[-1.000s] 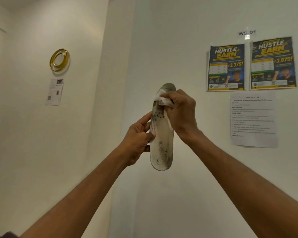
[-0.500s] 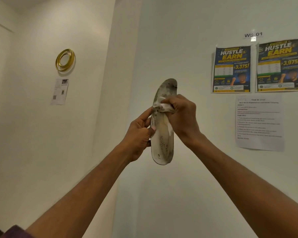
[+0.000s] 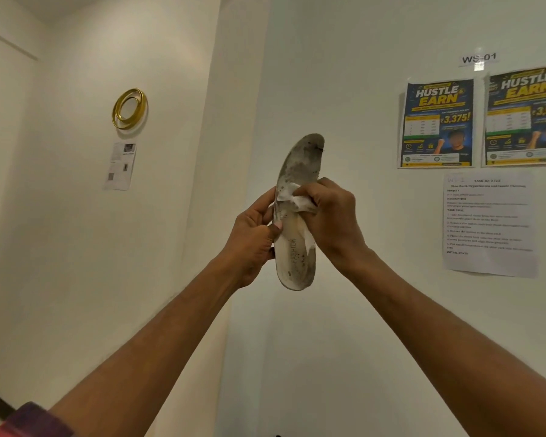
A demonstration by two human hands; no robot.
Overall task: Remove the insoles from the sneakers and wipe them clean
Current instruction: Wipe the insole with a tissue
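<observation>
Here left hand [image 3: 254,238] grips insole [image 3: 297,216]; right hand [image 3: 330,216] presses wipe [image 3: 297,200].

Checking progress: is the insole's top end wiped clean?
No, the insole is grey with grime above the tissue in the right hand.

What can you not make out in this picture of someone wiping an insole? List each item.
- Middle of the insole: covered by the wipe and right hand, head view.
- Sneakers: out of frame.
- Small print on the paper sheet: too blurred.
- Right-hand poster: cut off by the edge.
</observation>
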